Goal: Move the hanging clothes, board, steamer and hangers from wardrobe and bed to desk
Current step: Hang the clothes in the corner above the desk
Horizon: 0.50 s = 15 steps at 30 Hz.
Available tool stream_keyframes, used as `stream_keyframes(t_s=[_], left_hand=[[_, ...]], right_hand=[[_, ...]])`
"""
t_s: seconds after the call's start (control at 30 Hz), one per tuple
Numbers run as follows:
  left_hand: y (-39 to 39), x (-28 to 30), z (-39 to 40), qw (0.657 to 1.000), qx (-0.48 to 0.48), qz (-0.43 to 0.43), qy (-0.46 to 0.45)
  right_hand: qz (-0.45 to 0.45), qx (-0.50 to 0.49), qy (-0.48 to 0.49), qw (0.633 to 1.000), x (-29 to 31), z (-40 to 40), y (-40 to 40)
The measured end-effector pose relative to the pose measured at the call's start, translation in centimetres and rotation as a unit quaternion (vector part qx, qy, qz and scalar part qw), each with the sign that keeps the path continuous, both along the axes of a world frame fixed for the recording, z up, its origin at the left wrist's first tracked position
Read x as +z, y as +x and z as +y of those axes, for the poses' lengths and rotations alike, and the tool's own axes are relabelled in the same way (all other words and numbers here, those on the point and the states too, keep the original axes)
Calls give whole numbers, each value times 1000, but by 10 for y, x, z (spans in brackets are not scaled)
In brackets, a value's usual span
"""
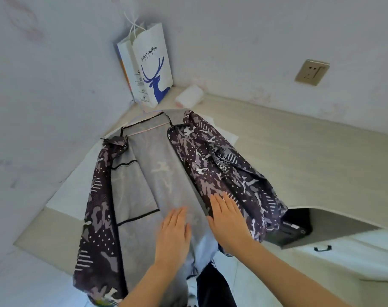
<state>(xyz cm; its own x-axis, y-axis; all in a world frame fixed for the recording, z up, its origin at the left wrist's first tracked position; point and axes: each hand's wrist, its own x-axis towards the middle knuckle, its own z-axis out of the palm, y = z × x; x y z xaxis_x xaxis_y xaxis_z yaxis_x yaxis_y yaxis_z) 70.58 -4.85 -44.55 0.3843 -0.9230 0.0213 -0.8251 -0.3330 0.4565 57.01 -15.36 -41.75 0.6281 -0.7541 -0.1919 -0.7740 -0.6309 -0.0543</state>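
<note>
Both hands flatten a jacket on the desk.

Nearest, the left hand [174,229] and right hand [227,216] lie palm-down with straight fingers, side by side, probably smoothing the camouflage jacket [213,156]; it is spread open, grey lining up, hem hanging over the desk's [299,156] near edge, its hanger [144,126] at the collar. At the far corner stand a paper bag [151,67] and a white roll [189,95].
</note>
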Motion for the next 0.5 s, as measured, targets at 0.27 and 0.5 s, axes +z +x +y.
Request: stream_keyframes(t_s=[0.27,0.5], left_hand=[[-40,9,33,994,-103,4,-39],[-112,26,35,978,-200,-2,-65]], right_hand=[[-50,-136,-7,989,17,59,-90],[-93,-225,15,970,29,117,-170]])
